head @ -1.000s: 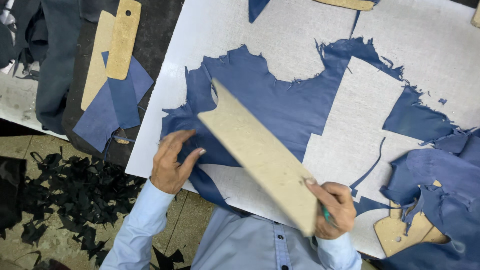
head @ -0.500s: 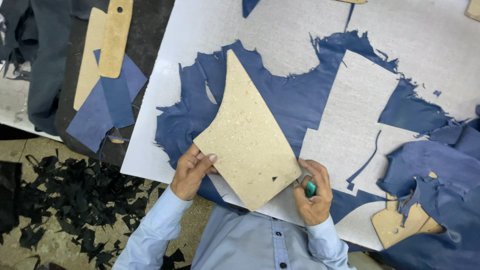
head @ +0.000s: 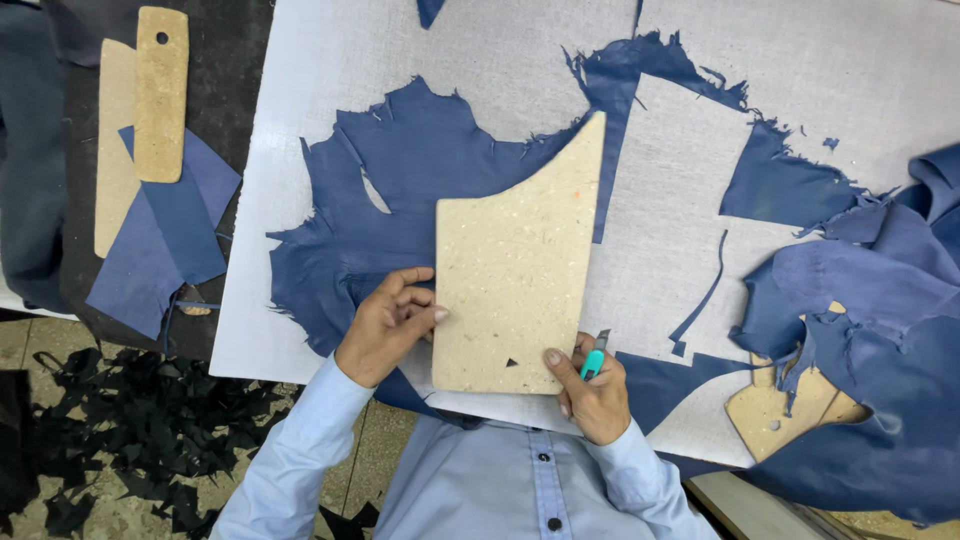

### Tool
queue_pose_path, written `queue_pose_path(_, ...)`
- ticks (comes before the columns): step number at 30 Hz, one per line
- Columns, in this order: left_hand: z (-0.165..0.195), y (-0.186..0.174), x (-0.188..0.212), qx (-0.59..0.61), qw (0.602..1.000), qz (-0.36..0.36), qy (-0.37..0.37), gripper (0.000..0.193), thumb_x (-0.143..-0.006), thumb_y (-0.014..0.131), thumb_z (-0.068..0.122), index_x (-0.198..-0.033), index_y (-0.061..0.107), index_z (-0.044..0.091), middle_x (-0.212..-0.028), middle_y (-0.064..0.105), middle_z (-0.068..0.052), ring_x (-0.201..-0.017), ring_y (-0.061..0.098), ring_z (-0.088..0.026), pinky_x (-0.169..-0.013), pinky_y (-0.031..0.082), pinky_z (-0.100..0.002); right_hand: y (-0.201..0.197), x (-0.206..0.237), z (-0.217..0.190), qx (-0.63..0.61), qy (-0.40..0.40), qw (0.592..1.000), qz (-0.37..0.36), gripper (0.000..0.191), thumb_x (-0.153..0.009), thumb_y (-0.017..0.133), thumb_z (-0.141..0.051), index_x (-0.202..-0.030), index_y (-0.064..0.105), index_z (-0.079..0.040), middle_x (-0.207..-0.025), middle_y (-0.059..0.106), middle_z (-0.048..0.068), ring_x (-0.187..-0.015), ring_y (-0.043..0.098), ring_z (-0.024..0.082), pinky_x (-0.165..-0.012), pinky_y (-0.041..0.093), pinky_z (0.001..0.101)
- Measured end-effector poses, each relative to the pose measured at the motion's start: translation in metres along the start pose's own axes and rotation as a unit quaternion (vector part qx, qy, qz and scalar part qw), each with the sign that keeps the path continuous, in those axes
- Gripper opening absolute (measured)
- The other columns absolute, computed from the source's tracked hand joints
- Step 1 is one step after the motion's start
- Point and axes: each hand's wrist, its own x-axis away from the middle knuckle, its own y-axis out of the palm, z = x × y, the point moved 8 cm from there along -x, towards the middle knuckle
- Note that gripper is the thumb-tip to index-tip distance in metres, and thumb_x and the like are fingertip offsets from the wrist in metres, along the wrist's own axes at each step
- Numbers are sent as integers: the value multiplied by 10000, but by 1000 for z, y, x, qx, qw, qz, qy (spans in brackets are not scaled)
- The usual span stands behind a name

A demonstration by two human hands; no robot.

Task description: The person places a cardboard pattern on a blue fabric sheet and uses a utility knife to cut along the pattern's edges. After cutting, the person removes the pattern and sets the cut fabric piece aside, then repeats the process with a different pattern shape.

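Pressing cardboard pattern (head: 515, 280) edges, both hands (head: 388, 322) flatten it on blue leather (head: 400, 200).

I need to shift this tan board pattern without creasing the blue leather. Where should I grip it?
Grip the board pattern by its straight left edge and lower right corner, coming from the near side. It lies flat on the blue leather, and the left hand and right hand already rest there; its tapered top offers less hold.

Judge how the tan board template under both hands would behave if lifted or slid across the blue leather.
The tan board template probably stays stiff: its edges run straight and it lies flat over the blue leather. It looks thin, so likely light. The left hand and right hand both press its edges, suggesting it may slide.
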Motion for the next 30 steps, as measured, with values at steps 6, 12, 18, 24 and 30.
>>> queue_pose_path(6,10,8,-8,-185,980,52,47,632,-804,797,11,-1384,547,-4,-992,722,-108,-841,704,-147,-721,608,-275,5,-18,1,44,31,999,-1,336,-973,655,-208,-1160,668,70,-651,635,138,-356,479,96,-312,353,268)
queue_pose_path(12,22,10,-12,-263,957,103,66,619,-794,810,27,-1371,587,1,-1012,696,-129,-801,695,-169,-649,614,-277,9,-29,-38,215,-160,963,-6,343,-985,698,-253,-1112,659,63,-674,713,85,-544,648,139,-470,523,289)
queue_pose_path(18,39,13,-14,-332,927,138,106,587,-818,825,53,-1360,606,-9,-1045,640,-195,-745,662,-223,-608,586,-307,-13,-28,-50,351,-83,922,139,326,-859,815,-248,-892,630,19,-571,650,128,-476,640,158,-444,491,323)
queue_pose_path(24,27,5,10,-357,903,157,179,491,-916,812,81,-1355,613,-13,-1247,641,-186,-930,677,-287,-708,585,-345,-30,-4,-35,293,-206,918,169,160,-976,716,-43,-1128,698,3,-873,730,123,-722,666,183,-661,537,301)
queue_pose_path(30,9,30,36,-406,871,86,264,631,-823,866,126,-1376,589,2,-1372,568,-174,-1142,578,-317,-962,529,-417,-17,7,-12,280,-249,921,106,272,-938,650,29,-1210,662,11,-1345,684,200,-966,740,201,-796,571,280)
